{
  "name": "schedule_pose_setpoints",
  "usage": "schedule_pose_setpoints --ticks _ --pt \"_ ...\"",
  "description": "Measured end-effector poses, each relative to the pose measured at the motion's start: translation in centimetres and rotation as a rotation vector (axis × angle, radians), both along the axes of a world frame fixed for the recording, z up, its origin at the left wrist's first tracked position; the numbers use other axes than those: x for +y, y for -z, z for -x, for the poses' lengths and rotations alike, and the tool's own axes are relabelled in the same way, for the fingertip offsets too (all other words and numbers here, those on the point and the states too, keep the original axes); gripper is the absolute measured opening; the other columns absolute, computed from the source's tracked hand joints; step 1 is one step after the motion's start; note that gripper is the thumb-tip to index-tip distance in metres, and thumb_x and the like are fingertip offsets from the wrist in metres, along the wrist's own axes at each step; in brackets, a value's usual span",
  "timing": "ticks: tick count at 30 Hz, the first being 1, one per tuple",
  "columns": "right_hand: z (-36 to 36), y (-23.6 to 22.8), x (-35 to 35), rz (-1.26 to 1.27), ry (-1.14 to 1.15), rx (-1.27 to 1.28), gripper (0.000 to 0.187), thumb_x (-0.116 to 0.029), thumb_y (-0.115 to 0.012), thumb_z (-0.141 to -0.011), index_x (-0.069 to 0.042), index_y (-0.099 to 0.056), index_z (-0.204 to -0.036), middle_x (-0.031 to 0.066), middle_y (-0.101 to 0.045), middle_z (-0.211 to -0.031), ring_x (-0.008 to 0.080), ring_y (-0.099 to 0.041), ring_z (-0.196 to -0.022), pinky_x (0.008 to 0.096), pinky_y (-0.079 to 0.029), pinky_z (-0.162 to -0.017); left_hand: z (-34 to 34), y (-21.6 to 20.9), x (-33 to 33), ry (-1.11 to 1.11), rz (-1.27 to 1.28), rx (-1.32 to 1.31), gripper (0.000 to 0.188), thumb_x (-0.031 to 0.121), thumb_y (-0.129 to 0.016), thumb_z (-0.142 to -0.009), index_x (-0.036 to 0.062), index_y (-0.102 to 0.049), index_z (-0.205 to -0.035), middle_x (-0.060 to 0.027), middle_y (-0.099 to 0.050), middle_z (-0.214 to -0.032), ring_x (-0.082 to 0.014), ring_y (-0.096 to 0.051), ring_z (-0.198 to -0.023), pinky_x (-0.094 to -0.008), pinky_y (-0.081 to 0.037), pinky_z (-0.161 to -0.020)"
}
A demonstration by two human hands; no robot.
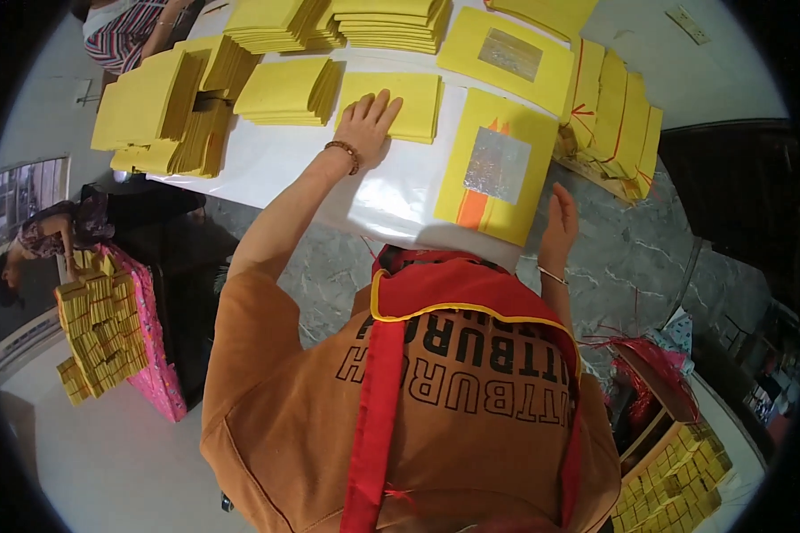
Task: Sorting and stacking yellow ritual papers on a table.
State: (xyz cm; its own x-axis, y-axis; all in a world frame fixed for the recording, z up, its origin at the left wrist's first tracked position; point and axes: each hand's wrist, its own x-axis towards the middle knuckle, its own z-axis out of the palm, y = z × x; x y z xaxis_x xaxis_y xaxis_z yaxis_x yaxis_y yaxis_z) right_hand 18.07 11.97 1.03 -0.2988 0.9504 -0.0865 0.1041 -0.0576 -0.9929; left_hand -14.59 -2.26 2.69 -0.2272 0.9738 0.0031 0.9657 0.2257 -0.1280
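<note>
My left hand (365,129) lies with its fingers stretched over the near left part of a small stack of yellow paper (418,107) on the table. Close to the table's front right edge is a yellow sheet (453,182) with a silver foil square and an orange print. My right hand (560,222) hangs just beside that sheet's right edge, fingers extended, apparently holding nothing. Beyond it lies another yellow sheet (458,53) with a silver square. Left of my left hand stands a folded yellow paper stack (280,91).
Tall yellow paper stacks (147,98) fill the table's left end, with more stacks (389,27) along the back. Tied yellow bundles (609,107) stand at the right. A person (44,235) sits at the left by piled yellow bundles (102,333). Another person's striped clothing (120,40) shows at the far left.
</note>
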Motion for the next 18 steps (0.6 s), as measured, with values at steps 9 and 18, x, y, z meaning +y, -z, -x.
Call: schedule_pose_setpoints --ticks 9,18 --pt "-0.4 -1.1 0.2 -0.653 -0.209 -0.415 0.029 -0.015 -0.059 -0.080 -0.010 -0.058 -0.108 0.0054 -0.054 -0.115 0.0222 -0.048 -0.110 0.0342 -0.035 -0.090 -5.9 -5.7 2.2 0.113 -0.213 -0.392 0.061 0.013 -0.064 -0.067 0.0076 -0.044 -0.123 -0.0139 -0.047 -0.119 -0.0316 -0.045 -0.102 -0.0428 -0.038 -0.084" --pt "0.8 -0.5 0.2 -0.685 -0.486 -0.531 0.017 -0.021 -0.061 -0.074 -0.015 -0.063 -0.090 -0.0012 -0.058 -0.108 0.0204 -0.045 -0.114 0.0395 -0.029 -0.093 -12.2 -2.1 0.5 0.543 -0.192 -0.527 0.038 0.015 -0.064 -0.070 0.0048 -0.055 -0.106 -0.0096 -0.055 -0.104 -0.0253 -0.052 -0.093 -0.0359 -0.042 -0.078"
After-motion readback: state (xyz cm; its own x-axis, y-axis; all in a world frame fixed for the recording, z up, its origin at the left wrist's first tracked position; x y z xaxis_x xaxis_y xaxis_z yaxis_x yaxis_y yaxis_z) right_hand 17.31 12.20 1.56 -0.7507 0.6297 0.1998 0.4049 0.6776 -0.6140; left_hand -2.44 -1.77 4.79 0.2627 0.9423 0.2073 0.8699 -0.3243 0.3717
